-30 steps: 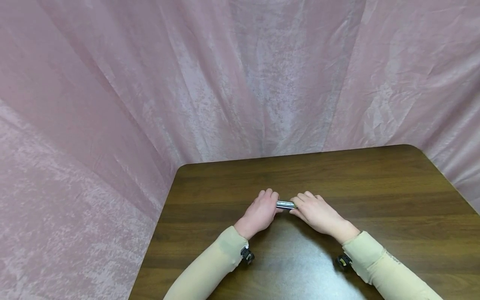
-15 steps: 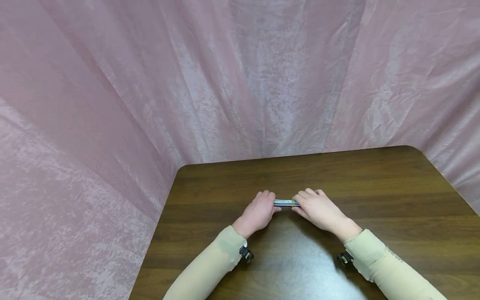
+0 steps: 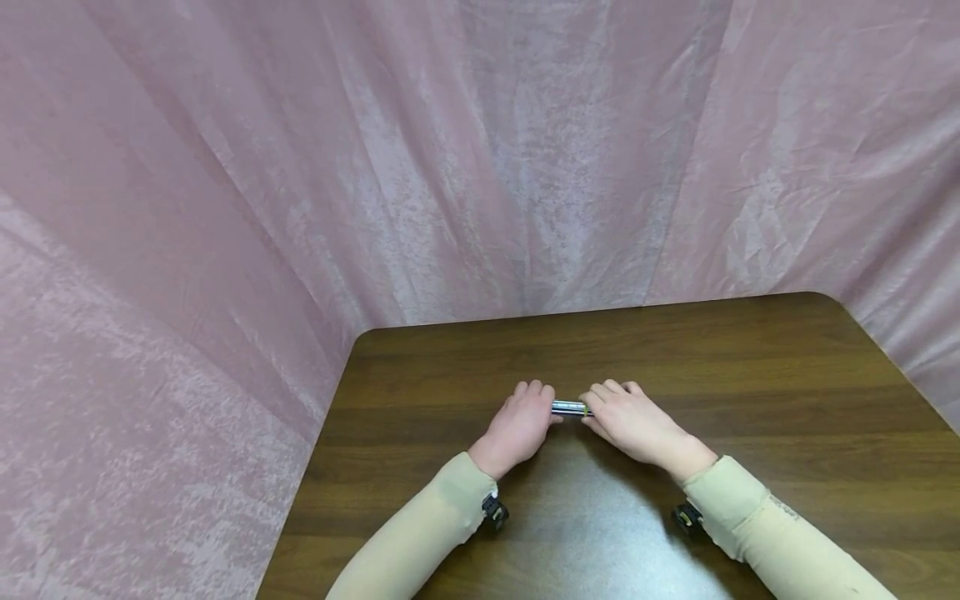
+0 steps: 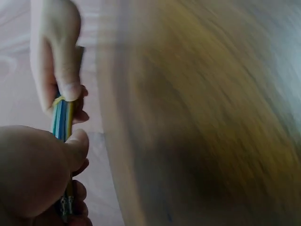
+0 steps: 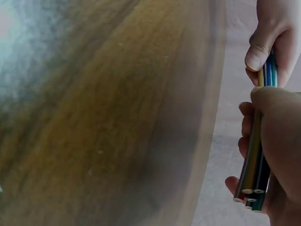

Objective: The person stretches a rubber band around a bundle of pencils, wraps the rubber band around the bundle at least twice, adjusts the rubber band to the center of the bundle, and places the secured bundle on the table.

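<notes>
Between my two hands is a bundle of coloured pencils (image 3: 568,407), held level above the table. My left hand (image 3: 517,425) grips its left end and my right hand (image 3: 633,421) its right end, with only a short middle stretch showing. A yellow rubber band (image 4: 57,100) circles the bundle right at the right hand's fingertips. In the right wrist view, the flat pencil ends (image 5: 251,193) stick out beyond the right hand's grip. At the left hand, the other ends (image 4: 66,205) are dim and partly covered by fingers.
A brown wood-grain table (image 3: 465,358) with rounded corners lies under the hands. Pink velvety curtains (image 3: 525,167) hang behind it and along the left side. Each wrist carries a small black camera (image 3: 493,510) below the sleeve cuff.
The hands first drew slightly apart, baring more of the pencils and the rubber band. Since then they have come closer together again, covering part of that stretch.
</notes>
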Demonstrator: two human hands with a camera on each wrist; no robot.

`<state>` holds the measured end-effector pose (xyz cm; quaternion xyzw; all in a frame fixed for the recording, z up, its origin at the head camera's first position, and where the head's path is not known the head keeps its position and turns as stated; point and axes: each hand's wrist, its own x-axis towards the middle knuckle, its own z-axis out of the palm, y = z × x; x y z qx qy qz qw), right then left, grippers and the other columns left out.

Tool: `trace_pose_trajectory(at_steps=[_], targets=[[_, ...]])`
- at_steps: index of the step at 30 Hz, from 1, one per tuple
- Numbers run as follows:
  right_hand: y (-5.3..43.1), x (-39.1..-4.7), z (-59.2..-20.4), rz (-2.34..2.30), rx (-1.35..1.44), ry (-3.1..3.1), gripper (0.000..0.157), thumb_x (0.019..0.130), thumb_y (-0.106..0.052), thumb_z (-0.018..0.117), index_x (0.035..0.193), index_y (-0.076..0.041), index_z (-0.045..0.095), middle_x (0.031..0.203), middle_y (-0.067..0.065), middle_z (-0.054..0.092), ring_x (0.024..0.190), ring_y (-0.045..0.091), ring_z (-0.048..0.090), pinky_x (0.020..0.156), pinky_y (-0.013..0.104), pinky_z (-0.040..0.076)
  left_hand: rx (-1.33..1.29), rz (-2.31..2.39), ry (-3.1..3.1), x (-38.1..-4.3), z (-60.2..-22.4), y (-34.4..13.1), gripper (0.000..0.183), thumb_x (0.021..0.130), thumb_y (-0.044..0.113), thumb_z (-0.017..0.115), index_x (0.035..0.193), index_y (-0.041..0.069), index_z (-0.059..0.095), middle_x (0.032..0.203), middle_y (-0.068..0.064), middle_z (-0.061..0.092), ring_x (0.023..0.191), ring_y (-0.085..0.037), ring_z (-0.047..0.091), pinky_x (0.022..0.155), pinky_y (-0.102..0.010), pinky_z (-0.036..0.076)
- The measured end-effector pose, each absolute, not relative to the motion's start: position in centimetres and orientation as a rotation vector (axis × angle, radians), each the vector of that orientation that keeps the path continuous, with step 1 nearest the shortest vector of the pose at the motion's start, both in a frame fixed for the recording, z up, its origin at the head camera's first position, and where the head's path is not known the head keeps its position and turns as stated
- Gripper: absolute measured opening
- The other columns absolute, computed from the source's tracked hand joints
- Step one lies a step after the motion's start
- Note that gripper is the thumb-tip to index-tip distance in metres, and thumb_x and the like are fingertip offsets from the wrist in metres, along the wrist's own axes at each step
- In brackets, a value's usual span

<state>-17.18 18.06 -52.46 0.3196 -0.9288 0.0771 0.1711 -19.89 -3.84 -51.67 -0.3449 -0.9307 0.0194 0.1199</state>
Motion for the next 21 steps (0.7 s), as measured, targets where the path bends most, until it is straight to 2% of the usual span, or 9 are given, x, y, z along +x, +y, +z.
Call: trace_pose_trajectory(at_steps=[5,12,14,17,21], targets=[[17.9,-17.2,-52.8,0.221,0.904,-2.657,0.022,0.096,-0.034,0.064,0.108,-0.015,0.062,0.096,-0.002,0.061,0.094,0.022,0.057,0.074,0.045,0.043,-0.983,0.299,-2.558,-19.9,-52.4,-4.0,0.029,0.098,0.04,0.061,0.095,0.012,0.055,0.085,-0.002,0.056,0.075,-0.019,0.053,0.061,-0.029,0.046],[17.6,-17.4,-52.6,0.197,0.903,-2.64,0.022,0.097,-0.034,0.064,0.106,-0.015,0.062,0.096,-0.002,0.059,0.092,0.022,0.055,0.076,0.045,0.044,-0.947,0.313,-2.501,-19.8,-52.3,-3.9,0.034,0.095,0.046,0.062,0.092,0.013,0.054,0.082,0.0,0.054,0.072,-0.017,0.049,0.058,-0.026,0.032],[17.4,-17.5,-52.3,0.195,0.917,-2.632,0.022,0.097,-0.034,0.063,0.108,-0.014,0.062,0.097,-0.002,0.059,0.093,0.022,0.055,0.076,0.045,0.044,-0.965,0.294,-2.496,-19.7,-52.0,-3.6,0.033,0.095,0.045,0.061,0.092,0.013,0.054,0.082,0.0,0.054,0.072,-0.017,0.05,0.058,-0.025,0.033],[17.1,-17.6,-52.1,0.205,0.942,-2.629,0.024,0.098,-0.034,0.061,0.111,-0.014,0.063,0.099,-0.002,0.059,0.093,0.022,0.055,0.077,0.045,0.044,-1.0,0.258,-2.517,-19.7,-52.0,-3.4,0.031,0.097,0.043,0.059,0.093,0.013,0.054,0.083,-0.001,0.054,0.073,-0.017,0.051,0.06,-0.027,0.04],[17.1,-17.4,-52.0,0.238,0.934,-2.63,0.031,0.096,-0.038,0.064,0.115,-0.013,0.064,0.1,-0.002,0.061,0.095,0.021,0.056,0.077,0.046,0.044,-1.012,0.19,-2.637,-19.6,-52.1,-3.5,0.03,0.1,0.042,0.054,0.097,0.011,0.054,0.087,-0.002,0.055,0.077,-0.019,0.052,0.061,-0.029,0.045]])
